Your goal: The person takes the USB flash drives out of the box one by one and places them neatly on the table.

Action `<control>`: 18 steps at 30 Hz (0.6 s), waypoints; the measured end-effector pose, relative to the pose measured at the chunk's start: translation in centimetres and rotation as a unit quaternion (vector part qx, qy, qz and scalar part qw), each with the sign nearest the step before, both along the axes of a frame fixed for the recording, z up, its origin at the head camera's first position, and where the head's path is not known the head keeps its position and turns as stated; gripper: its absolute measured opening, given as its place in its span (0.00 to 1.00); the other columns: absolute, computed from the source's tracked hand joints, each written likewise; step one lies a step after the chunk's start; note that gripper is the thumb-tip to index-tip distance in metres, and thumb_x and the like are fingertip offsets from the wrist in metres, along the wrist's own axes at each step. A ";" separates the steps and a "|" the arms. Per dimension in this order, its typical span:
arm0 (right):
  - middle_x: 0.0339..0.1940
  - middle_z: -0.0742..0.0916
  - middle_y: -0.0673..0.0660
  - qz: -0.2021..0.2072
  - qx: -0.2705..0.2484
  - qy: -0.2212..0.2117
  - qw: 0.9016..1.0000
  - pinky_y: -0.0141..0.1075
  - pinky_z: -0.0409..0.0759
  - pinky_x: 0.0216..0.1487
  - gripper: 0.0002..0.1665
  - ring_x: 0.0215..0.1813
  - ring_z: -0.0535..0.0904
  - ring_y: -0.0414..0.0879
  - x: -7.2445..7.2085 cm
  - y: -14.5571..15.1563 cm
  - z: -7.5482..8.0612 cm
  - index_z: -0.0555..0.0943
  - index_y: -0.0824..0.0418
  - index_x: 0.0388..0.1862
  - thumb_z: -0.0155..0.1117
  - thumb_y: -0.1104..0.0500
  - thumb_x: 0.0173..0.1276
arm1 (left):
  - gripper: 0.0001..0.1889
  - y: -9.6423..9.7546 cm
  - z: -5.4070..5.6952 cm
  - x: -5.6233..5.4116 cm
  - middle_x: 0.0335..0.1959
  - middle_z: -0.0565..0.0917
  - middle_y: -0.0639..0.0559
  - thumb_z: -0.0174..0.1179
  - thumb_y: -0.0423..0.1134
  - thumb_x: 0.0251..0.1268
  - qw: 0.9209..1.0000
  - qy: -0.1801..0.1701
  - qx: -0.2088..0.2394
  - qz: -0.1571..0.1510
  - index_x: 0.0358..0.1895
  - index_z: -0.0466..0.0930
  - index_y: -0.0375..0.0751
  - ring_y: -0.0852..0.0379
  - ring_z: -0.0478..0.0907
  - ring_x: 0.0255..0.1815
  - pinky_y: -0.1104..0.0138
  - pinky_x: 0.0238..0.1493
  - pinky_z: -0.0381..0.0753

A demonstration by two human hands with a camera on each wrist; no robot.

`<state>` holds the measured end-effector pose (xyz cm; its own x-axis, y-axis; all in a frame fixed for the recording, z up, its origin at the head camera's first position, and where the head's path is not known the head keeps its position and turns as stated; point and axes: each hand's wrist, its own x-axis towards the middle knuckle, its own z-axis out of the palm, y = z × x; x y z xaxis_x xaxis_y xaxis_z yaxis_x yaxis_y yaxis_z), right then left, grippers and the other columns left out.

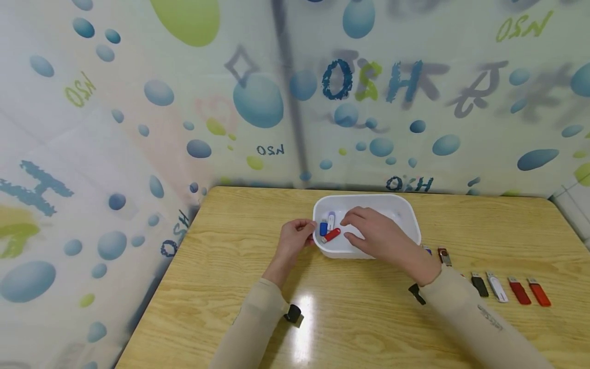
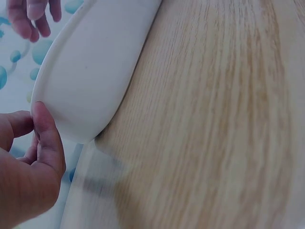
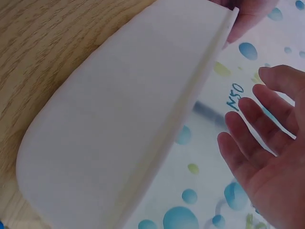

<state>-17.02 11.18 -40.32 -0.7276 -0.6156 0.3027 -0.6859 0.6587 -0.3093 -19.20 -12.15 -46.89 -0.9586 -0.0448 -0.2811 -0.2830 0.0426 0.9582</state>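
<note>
A white plastic tub [image 1: 369, 252] stands on the wooden table. My left hand [image 1: 295, 237] pinches its left rim; in the left wrist view a finger [image 2: 45, 119] of that hand lies against the outer wall. Over the middle of the tub hovers my right hand [image 1: 375, 233], its fingers loosely bent and spread, with nothing between them in the right wrist view. Inside, at the left end, lie a blue USB stick [image 1: 323, 227], a white USB stick [image 1: 331, 220] and a red USB stick [image 1: 332, 235]. The right hand covers part of the tub's floor.
To the right of the tub, several USB sticks lie on the table: a brown and silver one [image 1: 444, 256], a black one [image 1: 479, 285], a white one [image 1: 498, 288], a dark red one [image 1: 520, 291] and an orange-red one [image 1: 540, 293]. The right forearm partly hides others. A patterned curtain [image 1: 258, 169] hangs behind.
</note>
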 end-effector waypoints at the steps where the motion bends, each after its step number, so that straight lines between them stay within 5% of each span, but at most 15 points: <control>1: 0.51 0.86 0.58 0.005 0.003 0.002 1.000 0.51 0.81 0.61 0.13 0.56 0.82 0.55 -0.1 -0.3 0.0 0.84 0.63 0.50 0.73 0.60 0.69 | 0.13 0.0 0.0 0.0 0.41 0.86 0.39 0.61 0.36 0.76 1.000 -0.001 0.001 0.001 0.54 0.82 0.29 0.57 0.81 0.33 0.71 0.35 0.85; 18: 0.45 0.87 0.53 0.035 0.084 -0.118 0.989 0.42 0.84 0.56 0.08 0.45 0.81 0.45 -3.5 -3.7 -1.8 0.88 0.60 0.47 0.71 0.62 0.70 | 0.12 -0.2 0.3 0.1 0.40 0.86 0.40 0.60 0.34 0.77 1.000 0.006 0.009 -0.006 0.54 0.82 0.27 0.57 0.81 0.33 0.71 0.35 0.86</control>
<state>-20.51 7.49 -42.10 -0.7191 -0.6947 0.0186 -0.6537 0.6671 -0.3573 -19.10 -12.33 -46.64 -0.9623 -0.0278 -0.2704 -0.2712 0.0293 0.9621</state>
